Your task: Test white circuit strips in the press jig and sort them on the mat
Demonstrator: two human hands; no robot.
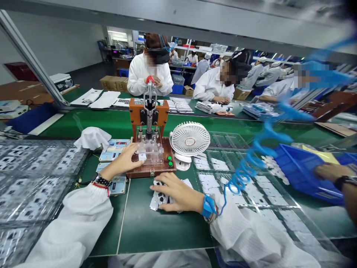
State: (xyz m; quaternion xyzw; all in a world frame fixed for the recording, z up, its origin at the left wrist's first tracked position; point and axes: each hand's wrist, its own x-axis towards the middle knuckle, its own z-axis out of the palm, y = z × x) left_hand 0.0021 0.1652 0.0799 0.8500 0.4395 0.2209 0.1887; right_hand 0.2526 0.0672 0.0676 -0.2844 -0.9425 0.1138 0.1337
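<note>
A press fixture with an orange frame and a red-tipped lever stands on a brown base. My left hand reaches to its clear plastic bed, a small white plate between its thumb and forefinger. Just in front of the base, my right hand spreads its fingers over a loose pile of flat white plates with dark cutouts. Its fingertips touch or hover close over the pile; the palm hides part of it. A blue strap with a coiled cord circles my right wrist.
A white fan stands right of the fixture, near two green buttons. Clear trays of plates lie right, more trays left. A co-worker's hand is at a blue bin. The blue coiled cord crosses the right side.
</note>
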